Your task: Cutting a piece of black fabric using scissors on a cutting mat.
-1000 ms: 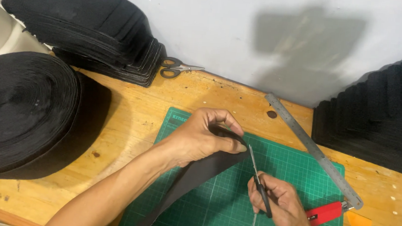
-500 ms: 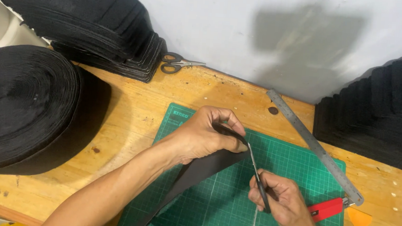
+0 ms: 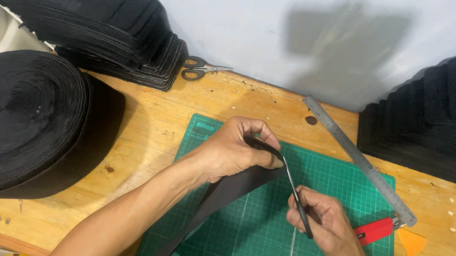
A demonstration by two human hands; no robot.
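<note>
Black strap lies diagonally across green cutting mat, end lifted and pinched in closed left hand, held taut for tool. Right hand grips thin dark-handled blade touching strap's held end. Steel ruler, red cutter, scissors parked aside on table; big strap roll feeds from left.

Left hand over middle of desk, forearm entering from bottom edge, slanting up-right; fingers curled, thumb pressed against forefinger in pinch, knuckles toward far edge. Right hand nearer bottom-right corner, wrist bent, fingers closed in grip, close beside left hand, not touching.
</note>
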